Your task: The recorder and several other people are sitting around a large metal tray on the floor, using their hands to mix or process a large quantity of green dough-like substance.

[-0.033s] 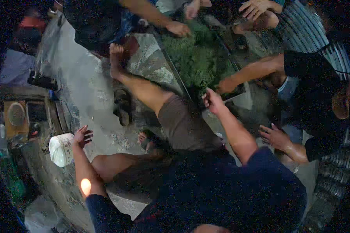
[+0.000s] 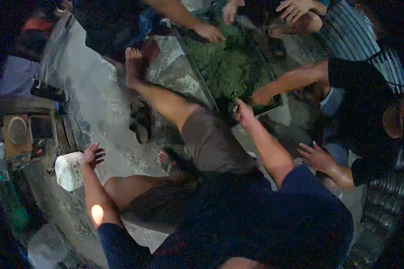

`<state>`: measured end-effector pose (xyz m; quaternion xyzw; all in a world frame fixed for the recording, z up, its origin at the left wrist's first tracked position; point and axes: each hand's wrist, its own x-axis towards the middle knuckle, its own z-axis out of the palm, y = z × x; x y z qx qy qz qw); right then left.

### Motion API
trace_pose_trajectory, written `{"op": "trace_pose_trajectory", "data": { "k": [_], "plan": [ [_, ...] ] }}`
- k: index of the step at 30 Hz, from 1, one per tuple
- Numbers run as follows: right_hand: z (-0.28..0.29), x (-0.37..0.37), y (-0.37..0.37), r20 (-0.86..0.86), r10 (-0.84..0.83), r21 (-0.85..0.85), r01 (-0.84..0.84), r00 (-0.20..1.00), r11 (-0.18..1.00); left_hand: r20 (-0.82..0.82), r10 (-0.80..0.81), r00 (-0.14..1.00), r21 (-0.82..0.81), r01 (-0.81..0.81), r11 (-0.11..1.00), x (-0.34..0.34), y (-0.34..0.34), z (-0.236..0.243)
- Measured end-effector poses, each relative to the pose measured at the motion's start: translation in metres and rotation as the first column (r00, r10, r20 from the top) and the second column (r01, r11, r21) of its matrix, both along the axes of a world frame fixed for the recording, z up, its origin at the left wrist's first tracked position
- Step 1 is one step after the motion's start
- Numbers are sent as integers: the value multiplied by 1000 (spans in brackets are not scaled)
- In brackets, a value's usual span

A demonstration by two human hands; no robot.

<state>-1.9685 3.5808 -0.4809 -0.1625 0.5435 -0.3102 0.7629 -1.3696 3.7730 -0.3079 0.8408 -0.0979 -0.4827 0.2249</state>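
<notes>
My right hand [image 2: 243, 112] is at the near end of a long tray [image 2: 202, 77] heaped with a green, leafy-looking mass [image 2: 231, 62]. Its fingers are pinched together; what is between them, if anything, is too small and dim to make out. Away to the left, my left hand [image 2: 94, 155] hangs open with fingers apart, holding nothing. Close beside it on the floor stands a white round tub [image 2: 69, 172] with a patterned side. Just right of my right hand, a co-worker's hand [image 2: 262, 94] reaches into the green mass, its fingertips hidden.
More hands reach over the tray's far end, one at its left edge [image 2: 209, 32]. My bare leg [image 2: 168, 104] stretches along the tray's left side, near a dark sandal [image 2: 140, 121]. A corrugated metal sheet [image 2: 345, 31] stands at the far right. Wooden clutter [image 2: 27, 134] lies left.
A co-worker's hand over the tray's far end has shifted right and now points down. My right hand has moved slightly up and left in the picture; my left hand stays open.
</notes>
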Motion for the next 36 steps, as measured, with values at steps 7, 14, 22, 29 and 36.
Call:
{"op": "trace_pose_trajectory", "data": {
  "k": [7, 14, 22, 29, 36],
  "plan": [
    [-39, 33, -71, -37, -85, 43, 87, 996, 995, -19, -22, 1000, -43, 21, 999, -20, -15, -6],
    [3, 0, -95, -658, 335, -175, -570, 674, 803, 3, 25, 1000, 28, -25, 999, 3, -1, -7],
    [-223, -108, -51, -927, -367, -184, -768, -72, 614, -120, -66, 991, -38, 62, 997, -41, -64, -39],
    [-74, 60, -12, -928, 351, 242, -914, -121, 325, 47, 78, 996, 65, -81, 995, 9, 35, 18],
    [-70, -26, -27, -969, 226, 50, -808, 104, 587, -67, -3, 998, 24, 5, 1000, -11, -14, -16]
  ]
}}
